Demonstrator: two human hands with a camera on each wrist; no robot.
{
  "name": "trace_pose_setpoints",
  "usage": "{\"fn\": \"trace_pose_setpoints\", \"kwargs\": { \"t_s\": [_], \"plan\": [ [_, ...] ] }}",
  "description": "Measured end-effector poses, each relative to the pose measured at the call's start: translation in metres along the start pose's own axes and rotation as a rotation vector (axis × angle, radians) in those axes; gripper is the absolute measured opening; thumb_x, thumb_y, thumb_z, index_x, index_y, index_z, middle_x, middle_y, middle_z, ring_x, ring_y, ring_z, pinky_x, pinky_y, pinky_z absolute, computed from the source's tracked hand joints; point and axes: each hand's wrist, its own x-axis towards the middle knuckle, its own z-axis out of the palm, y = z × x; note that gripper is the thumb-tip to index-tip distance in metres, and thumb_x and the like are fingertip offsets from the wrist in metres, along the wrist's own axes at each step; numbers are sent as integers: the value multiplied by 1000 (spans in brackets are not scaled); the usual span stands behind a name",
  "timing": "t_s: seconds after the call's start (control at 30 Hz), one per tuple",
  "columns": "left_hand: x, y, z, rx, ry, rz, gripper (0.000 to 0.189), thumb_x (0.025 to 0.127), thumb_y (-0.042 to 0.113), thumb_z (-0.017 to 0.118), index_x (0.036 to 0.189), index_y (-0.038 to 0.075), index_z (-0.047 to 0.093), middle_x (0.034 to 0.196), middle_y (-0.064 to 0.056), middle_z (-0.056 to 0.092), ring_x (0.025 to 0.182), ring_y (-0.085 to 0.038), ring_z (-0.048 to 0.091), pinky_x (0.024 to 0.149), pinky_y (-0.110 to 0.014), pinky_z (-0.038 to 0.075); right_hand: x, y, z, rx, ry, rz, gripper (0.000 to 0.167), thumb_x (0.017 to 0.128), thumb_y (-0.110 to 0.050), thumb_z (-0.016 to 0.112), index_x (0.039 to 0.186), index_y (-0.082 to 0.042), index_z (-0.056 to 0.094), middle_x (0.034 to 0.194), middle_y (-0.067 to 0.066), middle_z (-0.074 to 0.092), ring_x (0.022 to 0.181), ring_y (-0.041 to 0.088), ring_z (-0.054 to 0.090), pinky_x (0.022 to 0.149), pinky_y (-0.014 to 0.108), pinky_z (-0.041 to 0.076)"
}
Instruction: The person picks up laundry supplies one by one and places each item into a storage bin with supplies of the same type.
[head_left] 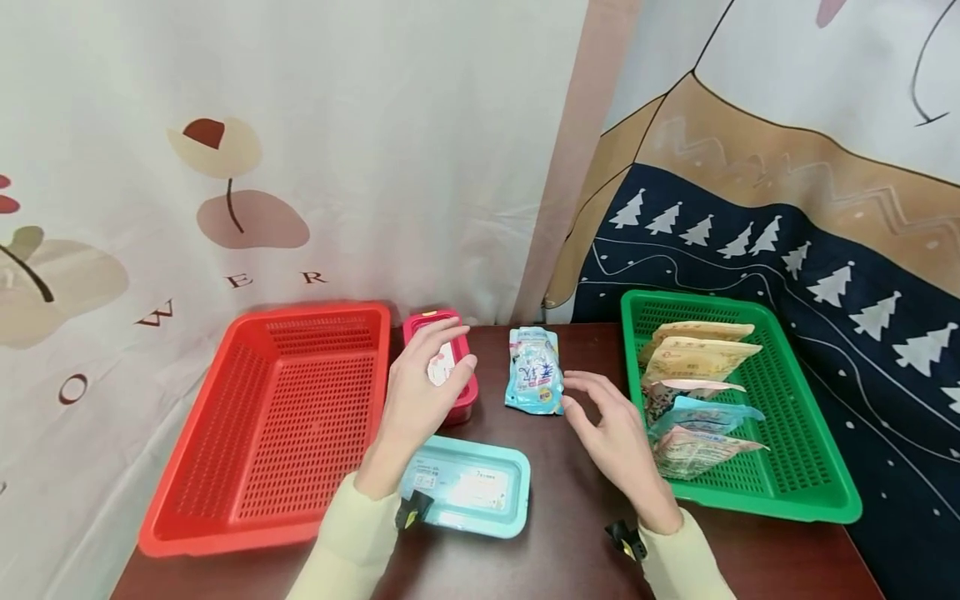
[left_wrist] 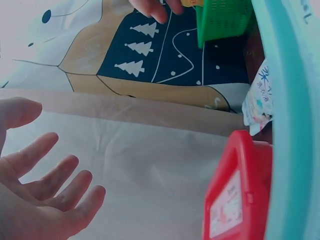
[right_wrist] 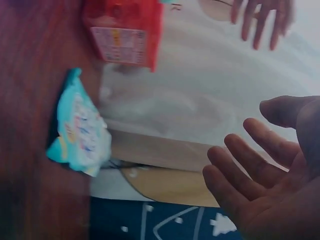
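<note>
My left hand [head_left: 420,383] hovers over a red lidded box [head_left: 463,398], fingers spread and holding nothing. Below its wrist lies a light teal lidded box [head_left: 480,492], flat on the table; its edge looms large in the left wrist view. My right hand [head_left: 615,433] is relaxed, its fingertips close to the right side of a blue-and-white pouch [head_left: 534,371] in the head view. In the right wrist view that pouch [right_wrist: 82,132] sits on the table, apart from the fingers, and nothing is in my palm.
A red plastic basket [head_left: 262,521] with bare mesh floor stands at the left. At the right, a green basket [head_left: 806,400] holds several upright packets [head_left: 701,358], tan, pink and blue. A printed curtain [head_left: 420,150] hangs behind the dark brown table [head_left: 555,542].
</note>
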Motion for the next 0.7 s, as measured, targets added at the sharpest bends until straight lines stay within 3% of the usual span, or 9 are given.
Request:
{"fn": "trace_pose_setpoints", "kwargs": {
  "t_s": [0.3,0.47,0.7],
  "plan": [
    [-12,-8,-4,-17,15,-60,48,91,19,77,138,16,68,142,-4,59,128,-23,54,83,-48,61,17,26,54,-106,-113,10,23,96,-20,76,116,-11,78,125,7,69,115,26,66,94,48,55],
    [-21,-10,-1,-13,17,-93,51,92,20,76,142,19,64,140,-3,60,117,-25,58,81,-46,61,22,38,81,-234,-171,-51,23,90,-19,83,110,-9,78,115,7,71,109,30,66,89,50,56],
    [-30,-14,5,-32,-2,-100,52,92,18,78,142,18,65,141,-3,60,120,-34,59,84,-51,61,26,47,102,-371,-224,-128,28,88,-23,85,111,-9,77,119,13,67,111,36,63,93,55,53]
  ]
}}
